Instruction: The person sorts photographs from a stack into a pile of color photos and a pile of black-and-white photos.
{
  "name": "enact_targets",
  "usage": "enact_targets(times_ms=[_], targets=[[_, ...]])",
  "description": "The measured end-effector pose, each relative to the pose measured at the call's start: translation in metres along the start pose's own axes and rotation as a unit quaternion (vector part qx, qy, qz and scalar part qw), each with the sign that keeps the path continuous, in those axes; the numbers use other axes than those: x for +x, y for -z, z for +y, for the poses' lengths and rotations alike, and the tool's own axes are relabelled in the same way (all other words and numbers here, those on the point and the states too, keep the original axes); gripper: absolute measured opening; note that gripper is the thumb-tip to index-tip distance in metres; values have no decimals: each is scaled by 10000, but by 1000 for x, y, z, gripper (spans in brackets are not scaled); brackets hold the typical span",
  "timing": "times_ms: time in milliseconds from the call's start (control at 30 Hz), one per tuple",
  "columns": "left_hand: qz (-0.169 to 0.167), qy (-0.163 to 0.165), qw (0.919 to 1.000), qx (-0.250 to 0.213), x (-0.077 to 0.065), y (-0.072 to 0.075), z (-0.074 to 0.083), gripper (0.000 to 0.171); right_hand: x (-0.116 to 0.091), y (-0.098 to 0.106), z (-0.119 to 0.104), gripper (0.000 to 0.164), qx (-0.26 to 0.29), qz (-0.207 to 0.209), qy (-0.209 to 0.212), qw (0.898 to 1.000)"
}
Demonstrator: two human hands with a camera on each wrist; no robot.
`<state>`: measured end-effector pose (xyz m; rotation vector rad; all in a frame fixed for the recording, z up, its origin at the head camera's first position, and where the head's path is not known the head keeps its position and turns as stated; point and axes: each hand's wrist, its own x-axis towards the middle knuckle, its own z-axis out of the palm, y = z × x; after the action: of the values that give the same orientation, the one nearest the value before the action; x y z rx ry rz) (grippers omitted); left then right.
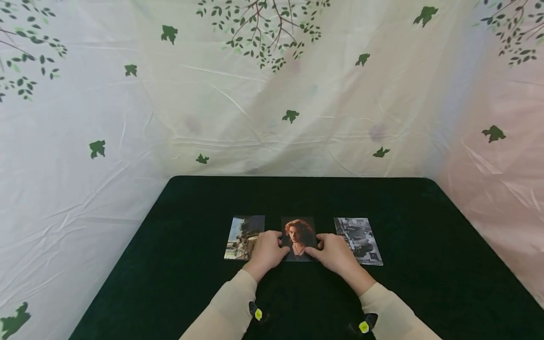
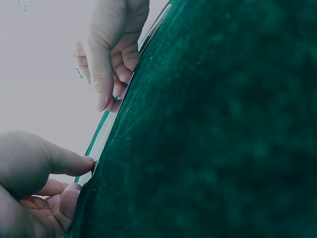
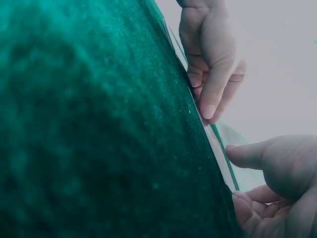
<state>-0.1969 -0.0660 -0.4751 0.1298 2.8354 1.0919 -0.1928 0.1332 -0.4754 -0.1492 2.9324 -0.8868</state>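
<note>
A picture card point(image 1: 299, 232) showing a portrait of a red-haired person lies in the middle of the dark green table. My left hand point(image 1: 268, 249) holds it at the left edge, thumb at its lower part. At the opposite edge my right hand point(image 1: 334, 251) grips the card, thumb reaching over its face. A colour photo card point(image 1: 238, 241) lies to the left, partly behind the left hand. To the right is a black-and-white photo card point(image 1: 361, 238), with one corner covered by the right hand. In both wrist views the middle card point(image 3: 216, 148) appears edge-on, low against the cloth.
Dark green cloth point(image 1: 297, 302) covers the table, whose far edge meets a pale fabric wall point(image 1: 238, 118) printed with leaves and birds. Similar fabric hangs on both sides. Each sleeve has a black band with a yellow piece point(image 1: 258, 314) at the wrist.
</note>
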Motion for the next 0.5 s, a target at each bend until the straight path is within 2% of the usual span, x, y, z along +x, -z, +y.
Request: enact_targets(times_ms=[300,500], targets=[[-21,-79,9999,-127,-1,-1,-1,44,0,-1,0,54,42,-6,-37,10000],[-37,113,9994,-310,0,0,-3,44,0,-2,1,53,70,-23,-26,10000]])
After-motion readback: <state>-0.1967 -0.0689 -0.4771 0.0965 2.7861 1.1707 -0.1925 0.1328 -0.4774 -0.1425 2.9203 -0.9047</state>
